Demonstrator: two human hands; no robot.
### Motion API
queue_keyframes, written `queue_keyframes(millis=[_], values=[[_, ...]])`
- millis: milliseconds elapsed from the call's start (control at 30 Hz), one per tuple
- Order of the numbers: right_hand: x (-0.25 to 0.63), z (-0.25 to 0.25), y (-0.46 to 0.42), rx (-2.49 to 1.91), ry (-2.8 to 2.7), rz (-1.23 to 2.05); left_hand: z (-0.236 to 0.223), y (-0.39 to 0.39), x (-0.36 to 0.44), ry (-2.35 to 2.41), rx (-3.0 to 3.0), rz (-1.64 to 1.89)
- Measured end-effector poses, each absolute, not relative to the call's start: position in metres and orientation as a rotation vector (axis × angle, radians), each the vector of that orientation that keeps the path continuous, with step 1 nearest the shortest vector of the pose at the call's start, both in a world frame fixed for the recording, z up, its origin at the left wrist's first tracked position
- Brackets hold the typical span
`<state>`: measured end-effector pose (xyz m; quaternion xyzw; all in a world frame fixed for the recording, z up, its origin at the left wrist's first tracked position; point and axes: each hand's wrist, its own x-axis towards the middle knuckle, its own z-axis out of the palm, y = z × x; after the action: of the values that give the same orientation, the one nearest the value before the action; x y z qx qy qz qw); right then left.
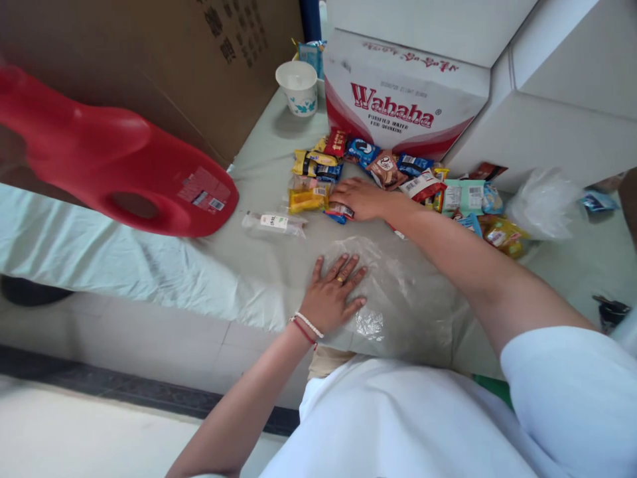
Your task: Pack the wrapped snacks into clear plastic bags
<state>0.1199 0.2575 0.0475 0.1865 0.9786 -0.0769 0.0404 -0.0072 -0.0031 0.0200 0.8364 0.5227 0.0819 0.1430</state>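
My left hand lies flat, fingers spread, at the edge of a clear plastic bag on the cloth-covered table. My right hand reaches into a row of small wrapped snacks, its fingers bent down over a small red-and-blue snack packet; its fingertips are partly hidden. Just left of it are a yellow snack packet and a clear wrapper with a white label. Behind it lie a brown packet and a blue packet. A red-and-white packet is to its right.
A large red jug lies on its side at the left, before a brown carton. A paper cup stands beside the Wahaha box. At the right are a crumpled clear bag and keys.
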Motion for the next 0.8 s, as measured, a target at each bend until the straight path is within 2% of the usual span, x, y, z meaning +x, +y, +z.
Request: queue_keyframes(millis=[167,300,467,633,800], values=[[0.162,0.054,0.237,1.028,2.854,-0.141,0.019,-0.006,-0.009,1.494,2.435,0.248],[0.234,0.084,0.186,1.391,2.881,-0.336,0.016,-0.002,-0.010,1.468,2.430,0.263],[0.253,0.109,0.099,1.282,2.865,-0.648,0.016,0.012,-0.009,1.435,2.421,0.230],[0.225,0.075,0.056,1.358,2.722,-0.571,0.018,0.014,-0.014,1.425,2.441,0.155],[0.235,0.048,0.047,1.264,2.868,-0.769,0.019,0.000,-0.024,1.491,2.430,0.126]])
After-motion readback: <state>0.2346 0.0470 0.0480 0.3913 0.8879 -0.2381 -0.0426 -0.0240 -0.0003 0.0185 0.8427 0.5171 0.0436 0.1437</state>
